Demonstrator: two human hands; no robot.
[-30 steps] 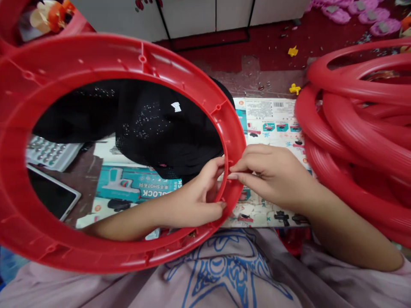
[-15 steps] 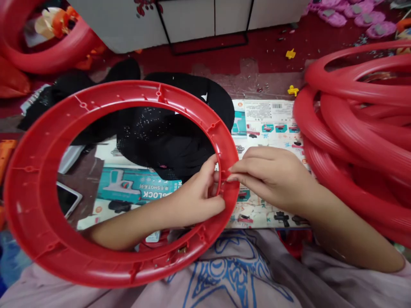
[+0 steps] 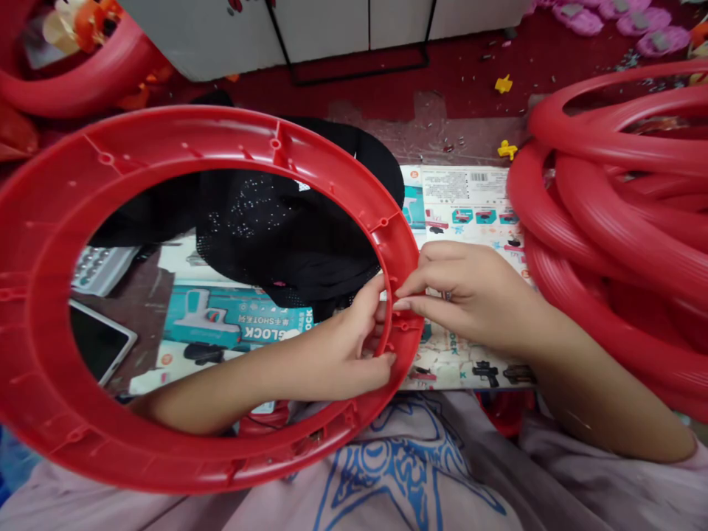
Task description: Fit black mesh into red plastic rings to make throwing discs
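A large red plastic ring [image 3: 49,295], its ribbed hollow side facing up, is held over my lap, tilted. My left hand [image 3: 354,343] reaches up through the ring's hole and grips its right-hand section, fingers curled around the inner edge. From the right, my right hand [image 3: 470,295] reaches into the channel at that same section. Its thumb and forefinger are pinched together; whatever lies between them is hidden. Small metallic bits [image 3: 313,439] show faintly in the channel near the bottom of the ring.
Red rings [image 3: 608,243] are piled at the right. Beneath the held ring lie printed cardboard [image 3: 453,221], a black cap [image 3: 299,243] and a white-edged phone-like device [image 3: 105,339]. Two yellow pieces [image 3: 503,84] lie beyond, before a white cabinet [image 3: 326,37].
The ring has shifted, its left side tilting up and nearer to the camera. Both hands stay at its right section; my right fingers have moved slightly within the channel.
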